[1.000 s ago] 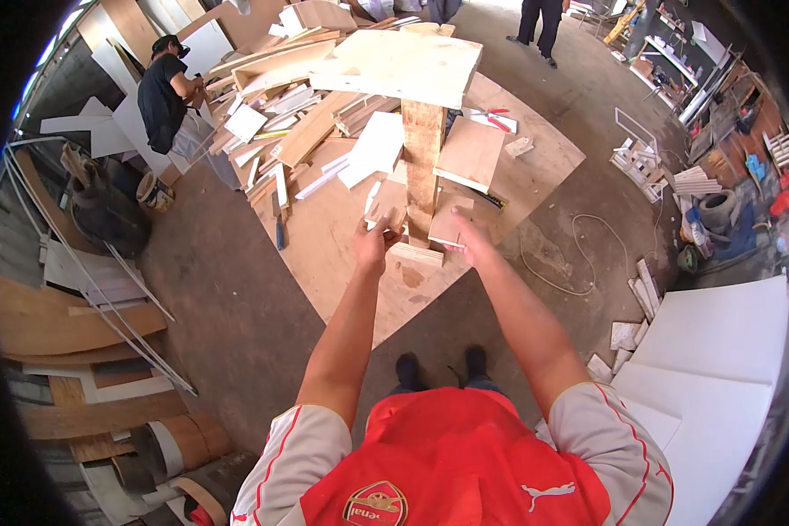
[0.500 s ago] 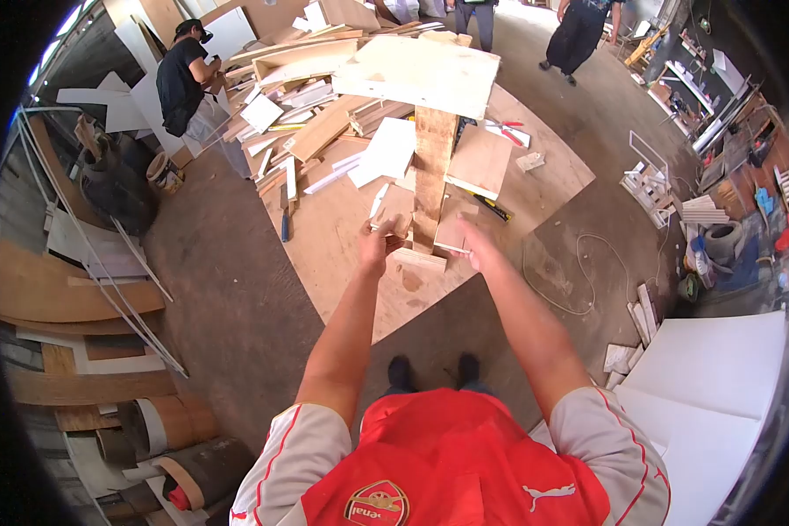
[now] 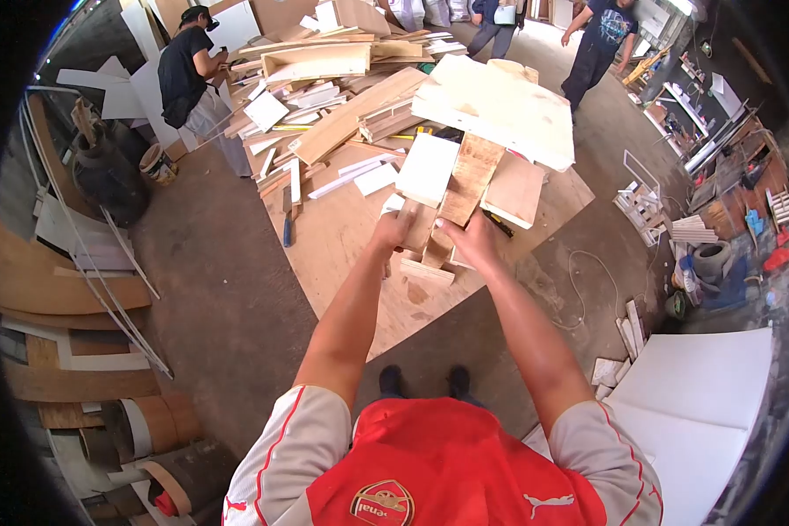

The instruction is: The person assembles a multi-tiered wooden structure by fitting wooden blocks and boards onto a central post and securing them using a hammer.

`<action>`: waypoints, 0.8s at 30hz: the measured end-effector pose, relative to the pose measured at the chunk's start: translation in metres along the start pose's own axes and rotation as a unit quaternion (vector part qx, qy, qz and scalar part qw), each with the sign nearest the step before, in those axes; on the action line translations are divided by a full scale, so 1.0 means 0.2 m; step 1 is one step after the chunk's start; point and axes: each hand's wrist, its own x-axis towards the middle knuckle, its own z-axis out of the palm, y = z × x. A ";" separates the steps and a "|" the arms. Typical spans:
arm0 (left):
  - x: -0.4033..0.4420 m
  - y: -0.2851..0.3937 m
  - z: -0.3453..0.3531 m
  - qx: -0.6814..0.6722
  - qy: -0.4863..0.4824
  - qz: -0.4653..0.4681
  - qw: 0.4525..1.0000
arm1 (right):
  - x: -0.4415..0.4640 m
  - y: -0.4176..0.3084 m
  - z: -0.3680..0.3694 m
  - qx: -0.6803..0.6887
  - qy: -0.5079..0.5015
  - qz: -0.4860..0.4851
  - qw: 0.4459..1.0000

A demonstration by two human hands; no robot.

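In front of me stands a wooden assembly. It has a wide pale plywood panel (image 3: 500, 110), a long brown board (image 3: 470, 180) running toward me, and a small block (image 3: 427, 269) at the near end. A white-faced board (image 3: 428, 170) and a plywood piece (image 3: 512, 190) flank the brown board. My left hand (image 3: 392, 231) is closed on the assembly's lower left part, its fingertips partly hidden. Around the lower right part is my right hand (image 3: 472, 240), the thumb lying against the brown board and the other fingers mostly out of sight.
A plywood sheet (image 3: 324, 254) lies beneath the assembly. On it are a pile of wood offcuts (image 3: 342, 96) and a blue-handled tool (image 3: 287, 230). A person (image 3: 188, 74) stands at the back left, others at the back right. A cable (image 3: 592, 263) trails across the floor.
The assembly has tilted and shifted, its wide panel swinging to the right. Both hands have moved with it, and my right thumb now lies on the brown board.
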 end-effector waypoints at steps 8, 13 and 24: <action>-0.08 0.02 0.03 -0.039 0.052 0.033 0.997 | -0.01 0.01 0.04 -0.012 0.028 -0.020 0.999; -0.03 -0.03 0.05 -0.029 0.076 0.022 0.996 | -0.01 -0.01 0.04 -0.015 0.037 -0.039 0.998; -0.02 0.00 0.05 0.062 0.101 -0.003 0.993 | 0.02 -0.01 0.00 -0.003 -0.016 -0.010 1.000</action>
